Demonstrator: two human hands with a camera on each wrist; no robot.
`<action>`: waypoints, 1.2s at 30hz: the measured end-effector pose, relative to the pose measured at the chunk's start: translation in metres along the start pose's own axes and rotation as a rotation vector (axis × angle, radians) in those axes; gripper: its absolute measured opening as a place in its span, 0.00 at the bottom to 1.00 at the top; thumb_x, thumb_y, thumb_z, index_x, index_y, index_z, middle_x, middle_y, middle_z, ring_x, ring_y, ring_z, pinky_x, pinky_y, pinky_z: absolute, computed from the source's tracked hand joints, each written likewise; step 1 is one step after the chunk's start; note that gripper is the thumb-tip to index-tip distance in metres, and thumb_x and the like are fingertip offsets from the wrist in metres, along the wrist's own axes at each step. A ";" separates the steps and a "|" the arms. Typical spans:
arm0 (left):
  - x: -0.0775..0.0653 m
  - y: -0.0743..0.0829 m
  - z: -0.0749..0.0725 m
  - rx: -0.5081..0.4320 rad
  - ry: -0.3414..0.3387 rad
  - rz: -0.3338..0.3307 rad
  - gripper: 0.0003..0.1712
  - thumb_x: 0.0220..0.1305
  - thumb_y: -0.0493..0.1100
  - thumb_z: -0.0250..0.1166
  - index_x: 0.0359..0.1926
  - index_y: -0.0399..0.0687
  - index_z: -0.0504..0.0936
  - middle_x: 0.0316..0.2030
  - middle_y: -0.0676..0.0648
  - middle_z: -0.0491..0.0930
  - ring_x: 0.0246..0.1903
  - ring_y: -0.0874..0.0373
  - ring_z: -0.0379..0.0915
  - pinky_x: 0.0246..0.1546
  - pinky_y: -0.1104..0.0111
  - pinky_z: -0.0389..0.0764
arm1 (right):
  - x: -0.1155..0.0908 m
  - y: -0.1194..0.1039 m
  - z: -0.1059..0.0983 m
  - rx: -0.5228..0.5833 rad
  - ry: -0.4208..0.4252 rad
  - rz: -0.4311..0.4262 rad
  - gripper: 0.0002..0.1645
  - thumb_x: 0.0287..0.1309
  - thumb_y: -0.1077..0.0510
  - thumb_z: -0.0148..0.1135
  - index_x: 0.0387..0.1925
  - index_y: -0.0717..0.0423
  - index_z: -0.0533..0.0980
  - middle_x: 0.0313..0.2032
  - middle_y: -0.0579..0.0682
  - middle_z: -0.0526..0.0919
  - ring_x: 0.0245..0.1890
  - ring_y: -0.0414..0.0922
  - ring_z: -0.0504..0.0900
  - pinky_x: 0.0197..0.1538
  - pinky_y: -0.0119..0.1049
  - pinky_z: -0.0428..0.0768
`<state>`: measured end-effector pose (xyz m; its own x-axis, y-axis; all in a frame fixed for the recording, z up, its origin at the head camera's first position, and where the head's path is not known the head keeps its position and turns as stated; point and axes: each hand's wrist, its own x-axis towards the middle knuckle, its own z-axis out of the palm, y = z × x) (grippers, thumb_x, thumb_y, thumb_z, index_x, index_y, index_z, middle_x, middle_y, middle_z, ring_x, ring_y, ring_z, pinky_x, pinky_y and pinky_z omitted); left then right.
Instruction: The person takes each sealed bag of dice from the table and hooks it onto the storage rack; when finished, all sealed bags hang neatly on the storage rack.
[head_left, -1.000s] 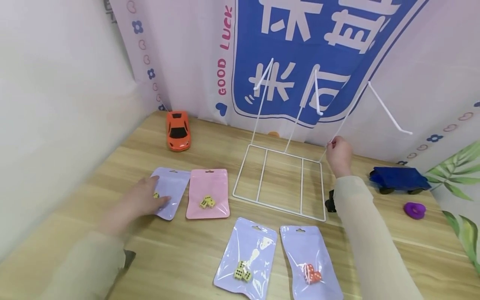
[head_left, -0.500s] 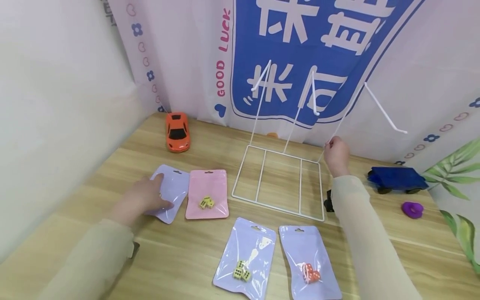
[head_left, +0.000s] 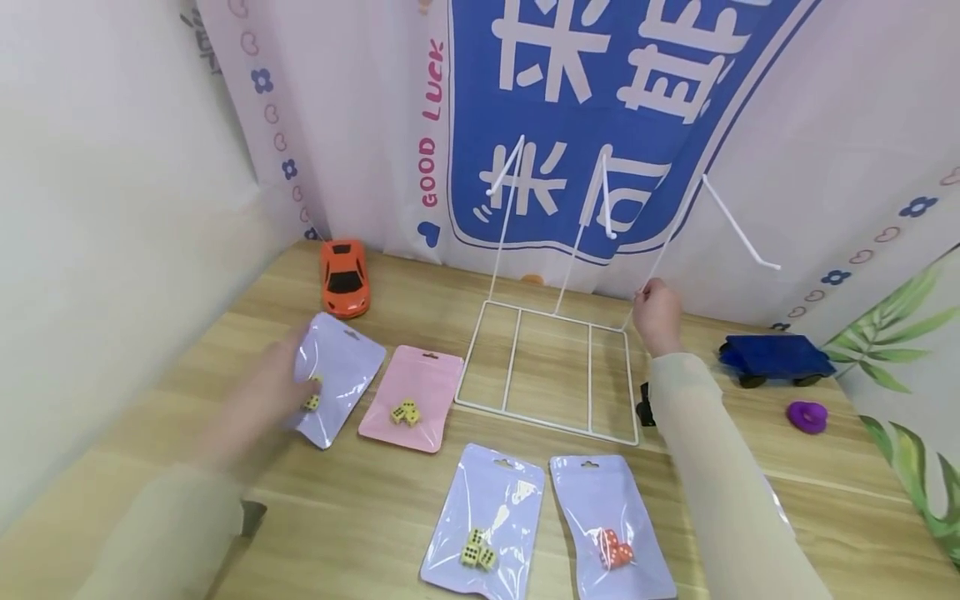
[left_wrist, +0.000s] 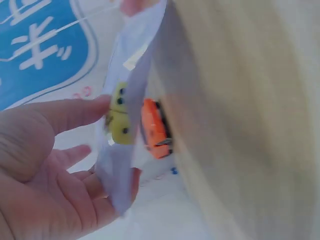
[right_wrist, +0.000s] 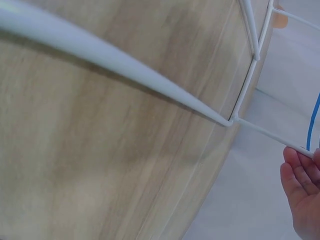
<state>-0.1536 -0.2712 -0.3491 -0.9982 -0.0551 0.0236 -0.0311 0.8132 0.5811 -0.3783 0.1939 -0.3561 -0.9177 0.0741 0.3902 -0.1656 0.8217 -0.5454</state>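
My left hand [head_left: 258, 392], blurred in the head view, holds a lilac zip pouch [head_left: 345, 367] by its left side. Yellow dice [left_wrist: 120, 112] show through the pouch in the left wrist view, where the thumb lies on one face and fingers curl behind the other. The pouch is tilted up off the table there. With my right hand [head_left: 660, 317] I pinch the right upright [right_wrist: 270, 134] of a white wire rack [head_left: 547, 423], low down near its base. Three hooked arms stick out from the rack's tops, with nothing hung on them.
A pink pouch [head_left: 416, 383] with yellow dice lies beside the held one. Nearer me lie two lilac pouches, one with yellow dice [head_left: 480, 550], one with red dice [head_left: 615, 550]. An orange toy car [head_left: 345, 279], blue toy vehicle [head_left: 776, 358] and purple ring [head_left: 807, 417] stand around.
My left hand has taken hold of the lilac pouch and turned it, its top now leaning right. The pink pouch has slanted. My right hand stays on the rack; the head view has shifted slightly.
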 end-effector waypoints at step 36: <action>0.020 0.166 -0.019 -0.438 0.326 0.447 0.51 0.54 0.35 0.66 0.71 0.53 0.44 0.59 0.37 0.63 0.54 0.44 0.64 0.47 0.45 0.70 | 0.001 0.004 0.004 0.024 0.002 0.006 0.08 0.62 0.65 0.48 0.31 0.68 0.69 0.27 0.62 0.75 0.28 0.56 0.72 0.34 0.46 0.71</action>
<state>-0.1776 -0.1480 -0.2364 -0.8420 0.0037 0.5395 0.4705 0.4942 0.7310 -0.3814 0.1949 -0.3601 -0.9180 0.0798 0.3885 -0.1692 0.8072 -0.5655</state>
